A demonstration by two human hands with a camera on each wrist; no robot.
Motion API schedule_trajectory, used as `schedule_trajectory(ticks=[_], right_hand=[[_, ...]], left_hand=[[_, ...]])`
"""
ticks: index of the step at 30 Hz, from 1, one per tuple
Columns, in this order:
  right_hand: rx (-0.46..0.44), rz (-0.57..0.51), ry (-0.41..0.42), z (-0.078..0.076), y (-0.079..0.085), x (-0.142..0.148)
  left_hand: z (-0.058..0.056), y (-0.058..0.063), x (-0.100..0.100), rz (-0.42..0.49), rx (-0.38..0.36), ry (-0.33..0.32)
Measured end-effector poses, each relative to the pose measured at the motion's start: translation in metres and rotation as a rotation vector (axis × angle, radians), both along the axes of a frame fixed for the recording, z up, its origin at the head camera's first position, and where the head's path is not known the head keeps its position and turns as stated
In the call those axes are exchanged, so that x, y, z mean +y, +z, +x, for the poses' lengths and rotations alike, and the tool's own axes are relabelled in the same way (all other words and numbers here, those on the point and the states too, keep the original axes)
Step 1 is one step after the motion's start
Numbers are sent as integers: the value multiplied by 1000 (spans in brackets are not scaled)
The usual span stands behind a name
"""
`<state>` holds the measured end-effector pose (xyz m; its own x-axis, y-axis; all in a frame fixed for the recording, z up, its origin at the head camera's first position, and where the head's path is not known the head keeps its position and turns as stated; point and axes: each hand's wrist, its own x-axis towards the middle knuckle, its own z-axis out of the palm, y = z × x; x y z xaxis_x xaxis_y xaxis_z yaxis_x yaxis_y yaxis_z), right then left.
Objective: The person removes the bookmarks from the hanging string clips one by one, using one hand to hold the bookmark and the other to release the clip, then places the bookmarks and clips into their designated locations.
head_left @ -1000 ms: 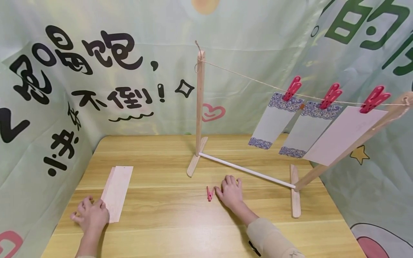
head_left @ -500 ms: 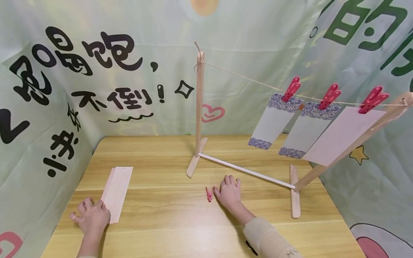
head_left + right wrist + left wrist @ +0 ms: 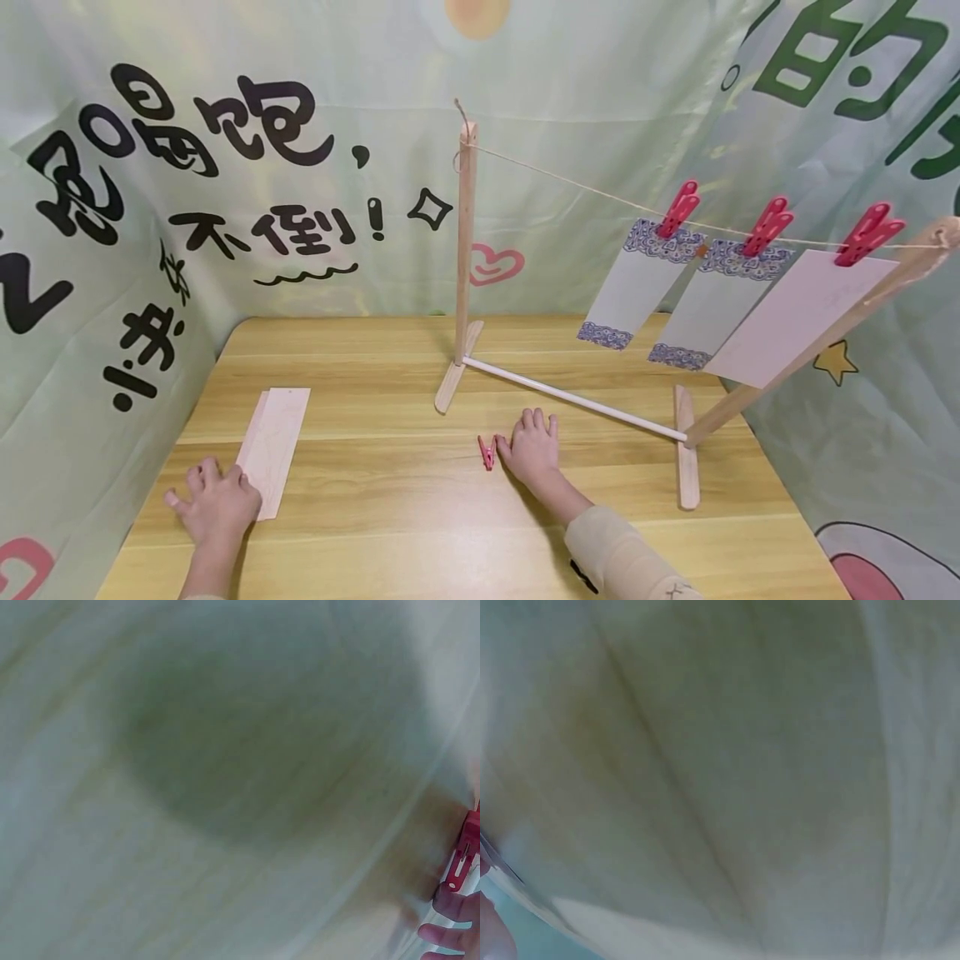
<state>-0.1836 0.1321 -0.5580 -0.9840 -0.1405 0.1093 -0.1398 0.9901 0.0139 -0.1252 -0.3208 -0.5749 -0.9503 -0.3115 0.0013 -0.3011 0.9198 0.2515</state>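
Pink plastic clothespin (image 3: 487,452) lies on the pale wood-grain desk (image 3: 420,517), on your near side of the pale wooden two-post frame (image 3: 466,250). Its spread end faces the frame. Your right hand (image 3: 534,446) lies just beside it, fingers relaxed and slightly parted, thumb side against the clothespin's right arm. Nothing gripped there; the pin's weight is on the wood.

Your left hand (image 3: 217,507) is well to the left of the frame, fingers loosely spread, touching the near left edge of some plain pinkish-white paper cards (image 3: 273,450). You have no visible grip on them. They lie flat and overlapping, a second edge showing at the left. Perhaps that light contact steadies the stack.

String (image 3: 558,173) runs between the frame's post tops. Three larger pink plastic clips (image 3: 678,208) bite it on the frame's right-hand half, each pinching a card by its top: two white cards with blue lace-patterned ends (image 3: 637,283), then a plain white card (image 3: 802,321) nearest the right post. Top-edge clipping presumably lets them hang clear of the desk. White rod (image 3: 573,400) joins the frame's posts low down; flat wooden feet (image 3: 686,467) seem set crosswise against tipping.

Printed cloth backdrop (image 3: 360,275) stands behind the frame. Left wrist view catches only fingertips at its edge.
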Motion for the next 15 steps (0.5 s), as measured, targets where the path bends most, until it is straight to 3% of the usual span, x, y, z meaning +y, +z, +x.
schedule_trajectory(ticks=[8,15], right_hand=[[-42,48,-15,-3,-1,-1],[-52,52,-12,-1,3,-1]], left_hand=[[1,3,3,-68,44,-60],[1,6,7,-90,14,-85]])
